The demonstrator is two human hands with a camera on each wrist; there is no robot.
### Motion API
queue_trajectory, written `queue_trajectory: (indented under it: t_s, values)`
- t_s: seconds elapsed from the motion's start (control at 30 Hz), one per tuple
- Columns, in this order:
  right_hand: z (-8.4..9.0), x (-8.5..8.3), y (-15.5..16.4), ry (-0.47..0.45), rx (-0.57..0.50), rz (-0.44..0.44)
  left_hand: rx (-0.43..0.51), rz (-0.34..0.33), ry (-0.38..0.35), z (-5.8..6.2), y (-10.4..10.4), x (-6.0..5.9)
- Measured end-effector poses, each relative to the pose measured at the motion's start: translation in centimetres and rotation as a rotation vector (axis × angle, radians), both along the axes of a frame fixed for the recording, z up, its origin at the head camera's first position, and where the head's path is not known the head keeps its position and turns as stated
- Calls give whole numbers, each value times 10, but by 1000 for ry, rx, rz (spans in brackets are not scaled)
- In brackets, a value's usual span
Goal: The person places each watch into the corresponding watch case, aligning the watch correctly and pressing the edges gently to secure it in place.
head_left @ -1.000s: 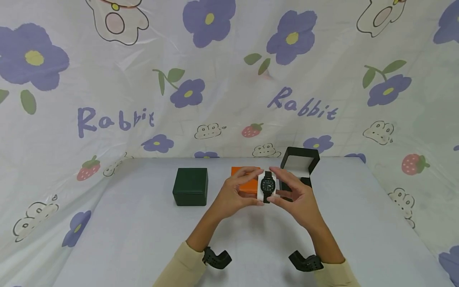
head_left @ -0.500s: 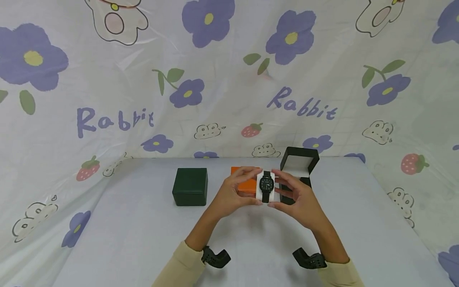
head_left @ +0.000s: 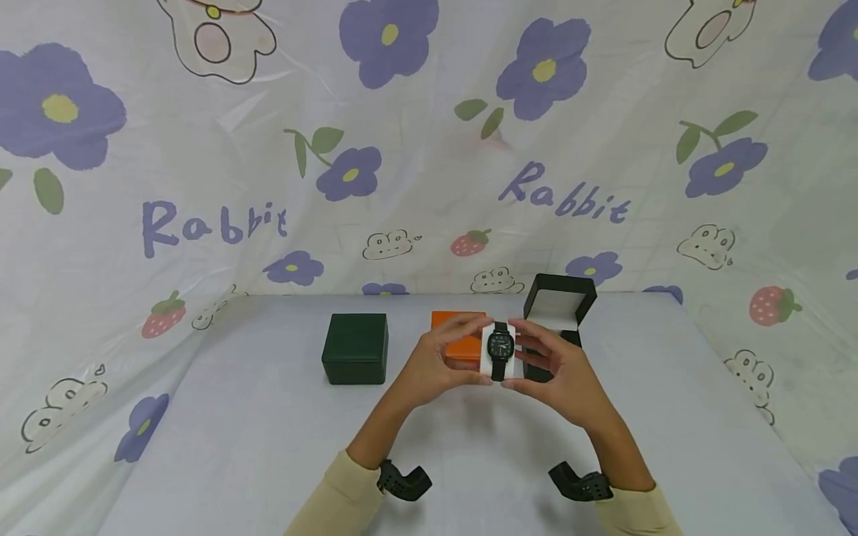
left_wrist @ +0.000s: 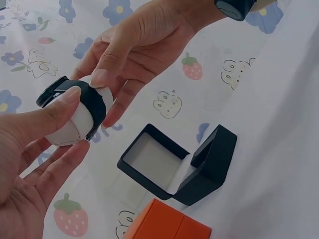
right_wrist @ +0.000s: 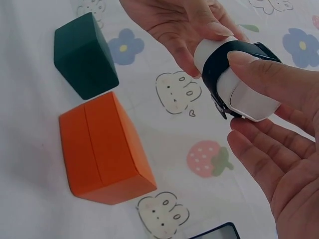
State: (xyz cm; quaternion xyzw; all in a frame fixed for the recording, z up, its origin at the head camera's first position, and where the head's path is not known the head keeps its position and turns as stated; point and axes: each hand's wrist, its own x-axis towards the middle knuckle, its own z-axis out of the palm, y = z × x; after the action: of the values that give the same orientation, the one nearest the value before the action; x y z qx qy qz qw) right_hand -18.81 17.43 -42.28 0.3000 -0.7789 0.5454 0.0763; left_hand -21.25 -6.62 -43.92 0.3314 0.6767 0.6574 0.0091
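A black wristwatch with a dark square-shaped dial is wrapped round a white watch pillow, lifted above the table. My left hand grips the pillow's left side, its thumb at the lower edge. On the other side my right hand holds it between thumb and fingers. In the left wrist view the watch strap circles the pillow, with a thumb lying against it. Behind the right hand, a black watch box stands with its lid raised; part of its base is hidden.
A closed green box stands left of the hands. An orange box, partly covered by the left hand, sits between it and the black box; its closed shape shows in the right wrist view. A patterned cloth hangs behind the white table.
My right thumb has come off the watch's lower strap to the pillow's edge, and the right forearm has shifted slightly right. The left hand stays nearly still. The boxes have not moved.
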Motion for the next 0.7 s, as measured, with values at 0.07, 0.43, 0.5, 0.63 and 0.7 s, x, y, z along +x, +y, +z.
queue_trajectory:
  t_s: [0.07,0.43,0.5,0.63,0.7]
  values:
    - [1,1,-1,1,8,-3,-13,5,4,0,-1,0]
    - [2,1,-1,5,18,-9,5,18,15,-4,1,-2]
    - [1,1,-1,1,20,-9,-5,27,13,-4,1,-2]
    - [2,0,0,3,28,-5,-30,40,-10,-3,1,-1]
    - [3,0,0,6,37,-10,-44,47,-19,-1,1,-1]
